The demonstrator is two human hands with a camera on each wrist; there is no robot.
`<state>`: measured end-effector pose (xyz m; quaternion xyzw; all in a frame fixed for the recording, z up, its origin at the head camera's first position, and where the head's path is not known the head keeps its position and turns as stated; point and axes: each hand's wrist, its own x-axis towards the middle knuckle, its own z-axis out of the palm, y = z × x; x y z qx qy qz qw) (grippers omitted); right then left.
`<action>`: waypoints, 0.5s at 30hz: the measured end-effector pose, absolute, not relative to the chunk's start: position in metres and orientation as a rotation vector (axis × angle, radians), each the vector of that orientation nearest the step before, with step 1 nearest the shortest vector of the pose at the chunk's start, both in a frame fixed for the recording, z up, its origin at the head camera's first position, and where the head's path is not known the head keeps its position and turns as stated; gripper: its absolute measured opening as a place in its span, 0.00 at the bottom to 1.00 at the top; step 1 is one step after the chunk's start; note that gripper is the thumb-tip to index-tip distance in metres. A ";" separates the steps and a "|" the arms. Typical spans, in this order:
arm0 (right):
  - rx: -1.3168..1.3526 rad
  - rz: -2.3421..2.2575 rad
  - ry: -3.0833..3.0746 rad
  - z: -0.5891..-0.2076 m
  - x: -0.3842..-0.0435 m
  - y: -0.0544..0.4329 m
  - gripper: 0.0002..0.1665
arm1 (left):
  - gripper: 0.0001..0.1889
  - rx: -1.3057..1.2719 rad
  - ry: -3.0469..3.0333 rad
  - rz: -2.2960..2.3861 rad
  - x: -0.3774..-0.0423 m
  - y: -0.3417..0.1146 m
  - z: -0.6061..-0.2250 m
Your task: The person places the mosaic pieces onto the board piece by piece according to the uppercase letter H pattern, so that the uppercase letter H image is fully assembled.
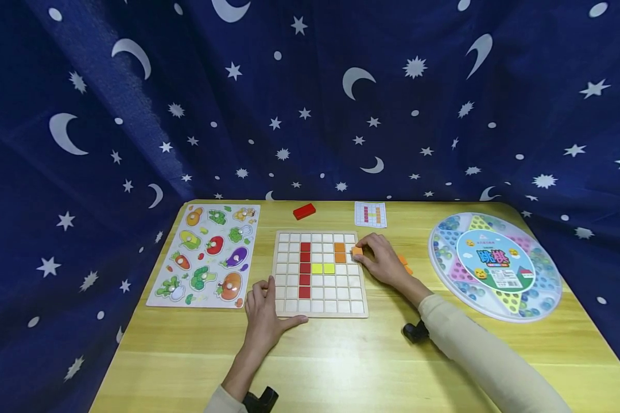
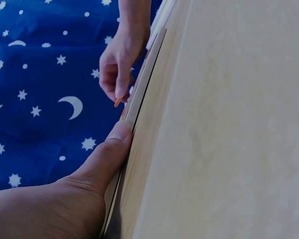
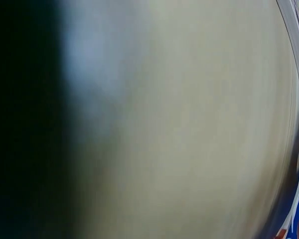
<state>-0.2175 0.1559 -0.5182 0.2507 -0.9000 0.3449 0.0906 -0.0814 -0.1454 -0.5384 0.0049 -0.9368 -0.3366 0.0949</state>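
A wooden grid board [image 1: 320, 307] lies on the table, with a column of several red square tiles [image 1: 305, 268], two yellow tiles [image 1: 322, 268] and two orange tiles [image 1: 340, 252] on its cells. My left hand [image 1: 262, 315] rests at the board's near left corner, thumb along the front edge and fingers by the left side. The thumb [image 2: 107, 154] touches the edge in the left wrist view. At the board's right edge, my right hand [image 1: 384, 261] pinches another orange tile [image 1: 357, 251] between thumb and fingertips. The right wrist view shows mostly blurred tabletop.
More orange tiles [image 1: 405, 264] lie beside the right wrist, partly hidden. Behind the board are a red block [image 1: 304, 211] and a pattern card [image 1: 370, 214]. A vegetable puzzle board [image 1: 201, 258] lies left, a round Chinese checkers set [image 1: 496, 267] right. A starry curtain [image 1: 310, 115] hangs behind.
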 end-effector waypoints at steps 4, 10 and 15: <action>0.763 1.026 -2.688 -0.518 -0.211 0.152 0.16 | 0.66 0.018 -2.790 -1.002 -0.080 -0.144 -0.539; 0.774 1.033 -2.713 -0.517 -0.205 0.147 0.15 | 0.67 0.011 -2.803 -1.013 -0.081 -0.144 -0.538; 0.770 1.035 -2.727 -0.517 -0.202 0.143 0.15 | 0.67 0.017 -2.789 -1.043 -0.082 -0.146 -0.536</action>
